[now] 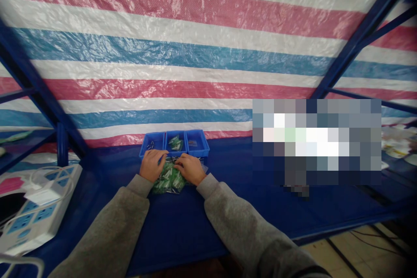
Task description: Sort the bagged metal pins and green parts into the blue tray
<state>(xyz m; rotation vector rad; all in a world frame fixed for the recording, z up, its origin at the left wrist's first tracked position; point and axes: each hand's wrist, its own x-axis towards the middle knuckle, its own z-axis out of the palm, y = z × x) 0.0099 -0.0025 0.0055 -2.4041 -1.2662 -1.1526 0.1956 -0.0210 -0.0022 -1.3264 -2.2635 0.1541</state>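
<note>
Head view: left hand and right hand, apart beside pile, seemingly handle it, grips unclear, gentle pinching probably needed next.

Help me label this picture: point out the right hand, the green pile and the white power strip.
Right hand [192, 169]: head view, on the back of the hand.
Green pile [168, 178]: head view, on its middle, between the hands.
White power strip [41, 227]: head view, on its casing beside the sockets.
</note>
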